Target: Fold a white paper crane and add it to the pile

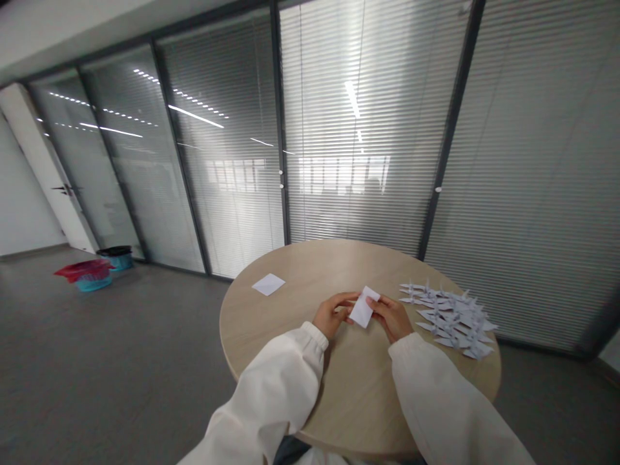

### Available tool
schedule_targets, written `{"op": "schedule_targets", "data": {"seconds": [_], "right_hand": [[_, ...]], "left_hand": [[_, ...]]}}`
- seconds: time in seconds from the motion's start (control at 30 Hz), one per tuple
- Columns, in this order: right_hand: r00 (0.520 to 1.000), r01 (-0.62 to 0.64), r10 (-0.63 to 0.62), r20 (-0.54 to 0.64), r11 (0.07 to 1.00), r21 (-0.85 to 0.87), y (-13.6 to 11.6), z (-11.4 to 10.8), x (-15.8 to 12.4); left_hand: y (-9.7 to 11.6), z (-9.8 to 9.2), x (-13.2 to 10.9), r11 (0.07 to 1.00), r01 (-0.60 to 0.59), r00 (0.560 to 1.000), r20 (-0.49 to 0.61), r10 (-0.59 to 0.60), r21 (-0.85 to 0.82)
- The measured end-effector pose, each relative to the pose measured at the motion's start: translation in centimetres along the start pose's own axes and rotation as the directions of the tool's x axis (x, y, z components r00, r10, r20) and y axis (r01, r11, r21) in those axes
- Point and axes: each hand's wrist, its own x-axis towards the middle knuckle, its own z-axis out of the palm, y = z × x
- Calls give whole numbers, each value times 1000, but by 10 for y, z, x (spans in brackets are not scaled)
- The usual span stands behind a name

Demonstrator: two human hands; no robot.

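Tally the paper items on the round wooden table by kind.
Flat white paper square: 1
White paper rectangle held by left hand and right hand: 1
Heap of pale folded origami cranes: 1 heap, cranes overlap too much for an exact count
Total: 3 lots

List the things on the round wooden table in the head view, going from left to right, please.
White square paper sheet, left hand, white paper rectangle, right hand, pile of white origami cranes
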Motion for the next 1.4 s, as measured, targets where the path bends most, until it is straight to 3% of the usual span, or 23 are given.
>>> {"op": "schedule_targets", "data": {"seconds": [0.2,0.4,0.6,0.77,0.87,1.07,1.4], "right_hand": [[993,-85,90,80,994,-65,1,1,-1],[991,-80,98,91,978,-191,3,-1,1],[993,-22,49,104,970,-243,4,-3,3],[996,51,-30,89,968,-244,-2,3,-1],[988,115,-79,132,949,-294,-7,6,-4],[984,173,-142,108,902,-394,-5,4,-2],[979,203,-161,125,838,-506,-3,1,-3]], "left_hand": [[-1,-2,0,999,-20,1000,13,20,35],[-7,-2,4,1000,28,997,-76,-27,10],[-13,-4,8,991,136,977,-165,-134,1],[-17,-6,8,986,169,971,-172,-164,14],[-19,-5,8,988,153,975,-162,-151,0],[-19,-2,8,991,85,982,-157,-102,-108],[-18,-2,6,999,35,993,-109,-33,19]]}}
